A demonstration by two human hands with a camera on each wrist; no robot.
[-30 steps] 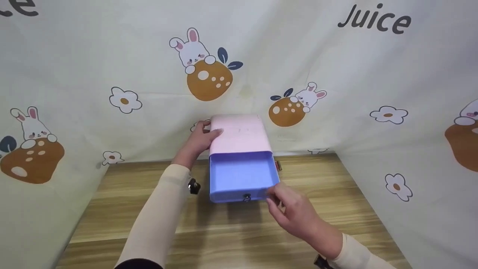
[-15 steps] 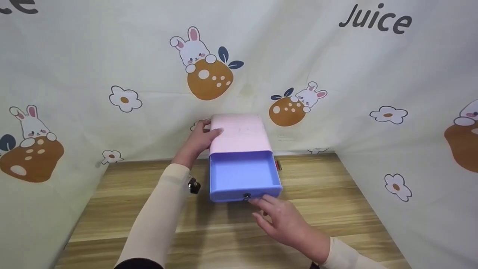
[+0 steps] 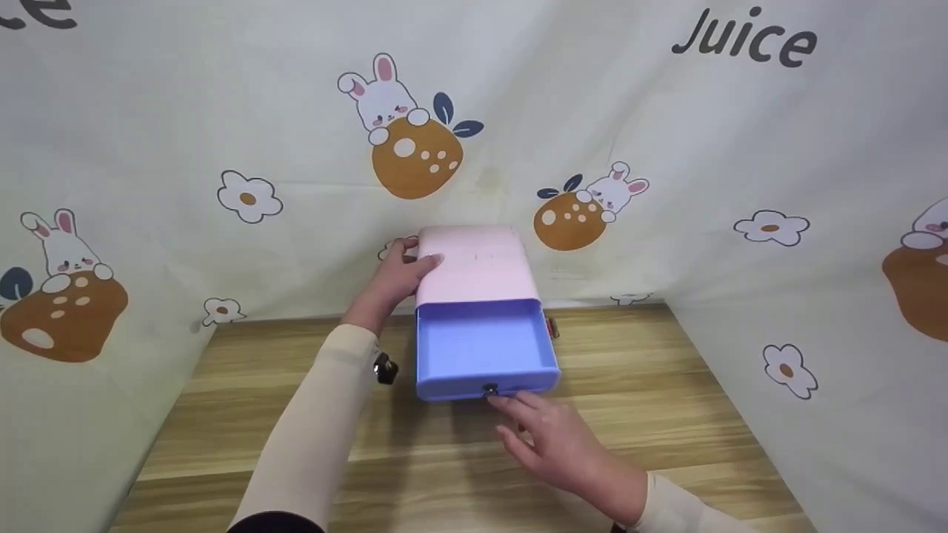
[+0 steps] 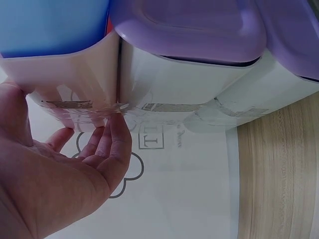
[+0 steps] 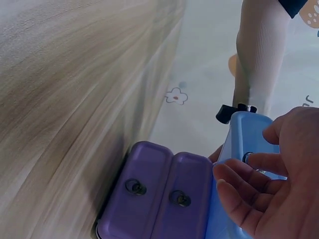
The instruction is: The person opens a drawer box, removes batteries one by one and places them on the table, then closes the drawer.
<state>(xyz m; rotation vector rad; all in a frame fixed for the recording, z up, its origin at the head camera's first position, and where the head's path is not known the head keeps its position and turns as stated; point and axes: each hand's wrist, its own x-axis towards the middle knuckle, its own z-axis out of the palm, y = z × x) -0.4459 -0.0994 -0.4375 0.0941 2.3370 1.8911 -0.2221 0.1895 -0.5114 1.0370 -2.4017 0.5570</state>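
A small stacked drawer box with a pink top case stands against the back cloth. Its blue drawer is pulled well out, and the inside that shows is bare. My left hand grips the rear left of the pink case, thumb on top and fingers down the side and back. At the drawer's front, my right hand has its fingertips at the small metal ring pull. The right wrist view shows one finger touching that ring, the other fingers loosely bent.
Two purple drawer fronts with ring pulls lie below the blue one, pushed in. They belong to white cases. A wooden tabletop carries the stack. Printed cloth walls enclose the back and both sides.
My right hand has moved left from the drawer's right front corner to the ring pull. The left hand, the case and the pulled-out drawer look unmoved.
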